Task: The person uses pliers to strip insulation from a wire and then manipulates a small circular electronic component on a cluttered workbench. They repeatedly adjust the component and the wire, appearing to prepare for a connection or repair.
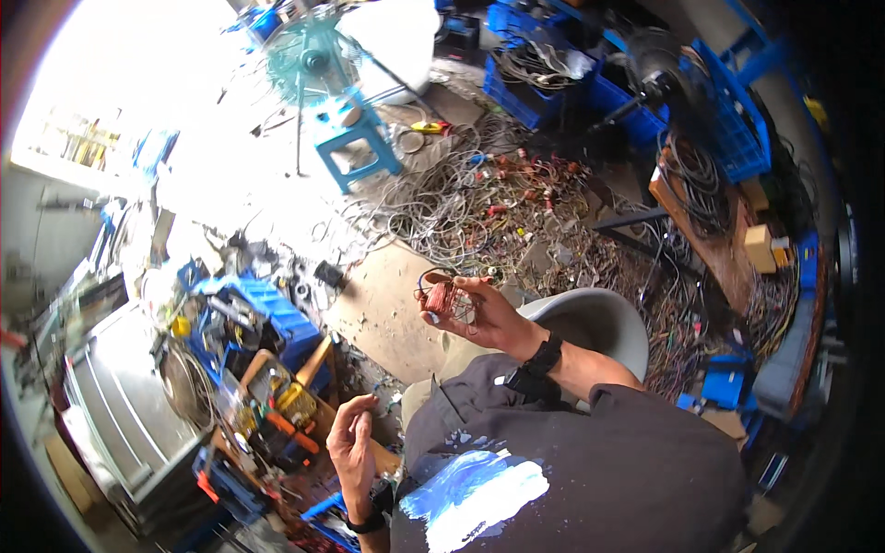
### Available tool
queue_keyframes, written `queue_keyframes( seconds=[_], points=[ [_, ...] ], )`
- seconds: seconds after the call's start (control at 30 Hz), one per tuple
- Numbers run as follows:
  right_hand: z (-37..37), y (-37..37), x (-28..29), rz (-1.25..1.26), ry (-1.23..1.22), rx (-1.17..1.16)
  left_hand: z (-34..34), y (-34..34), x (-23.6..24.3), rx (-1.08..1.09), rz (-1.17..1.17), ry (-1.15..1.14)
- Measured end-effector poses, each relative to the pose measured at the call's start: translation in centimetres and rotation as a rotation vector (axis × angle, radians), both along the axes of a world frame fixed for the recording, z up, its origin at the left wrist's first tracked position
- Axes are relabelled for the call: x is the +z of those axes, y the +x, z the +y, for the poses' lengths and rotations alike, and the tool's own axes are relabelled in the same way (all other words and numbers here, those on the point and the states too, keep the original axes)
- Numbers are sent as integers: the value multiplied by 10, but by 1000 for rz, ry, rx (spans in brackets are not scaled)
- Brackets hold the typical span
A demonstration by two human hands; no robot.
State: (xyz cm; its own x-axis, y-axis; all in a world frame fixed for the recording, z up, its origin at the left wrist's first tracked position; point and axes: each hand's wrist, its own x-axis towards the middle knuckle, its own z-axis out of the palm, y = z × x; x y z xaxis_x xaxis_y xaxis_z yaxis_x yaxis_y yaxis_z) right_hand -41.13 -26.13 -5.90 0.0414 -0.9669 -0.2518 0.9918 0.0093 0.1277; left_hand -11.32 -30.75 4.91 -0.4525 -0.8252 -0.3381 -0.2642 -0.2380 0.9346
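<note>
My right hand (493,318) is closed around a small copper-wound coil (442,300) with loose thin wires and a dark lead looping at its upper left. I hold it in front of my body, above a tan board (387,318) on the floor. Lower and to the left, my left hand (352,447) is raised with its fingers loosely bent and apart, and nothing shows in it. Nearest to that hand is a tool box (277,387) with orange-handled tools (293,431). Just beyond my right wrist stands a grey bucket (636,332).
A heap of wires and scrap (516,212) spreads ahead. A blue stool (355,138) and a green fan (313,60) stand farther off. Blue crates (737,129) and a wooden bench (710,230) are on the right. At left lies a blue crate (267,309) of parts.
</note>
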Motion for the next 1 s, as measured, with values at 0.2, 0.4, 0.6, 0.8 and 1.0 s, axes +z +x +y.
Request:
queue_keyframes(
  seconds=[0.2,0.4,0.6,0.8,1.0],
  points=[
    [2,-52,13,-74,-9,-253,-72,-121,-10,-384,-37,-131],
    [23,-79,21,-111,-81,-483,-91,-259,6,-852,-33,-591],
    [26,-88,26,247,339,-795,-82,-351,-13,-1210,169,-657],
    [4,-93,52,205,546,-1146,-93,-404,-19,-1434,275,-615],
    [-12,-101,84,252,643,-1347,-116,-445,-28,-1704,461,-509]
  ],
)
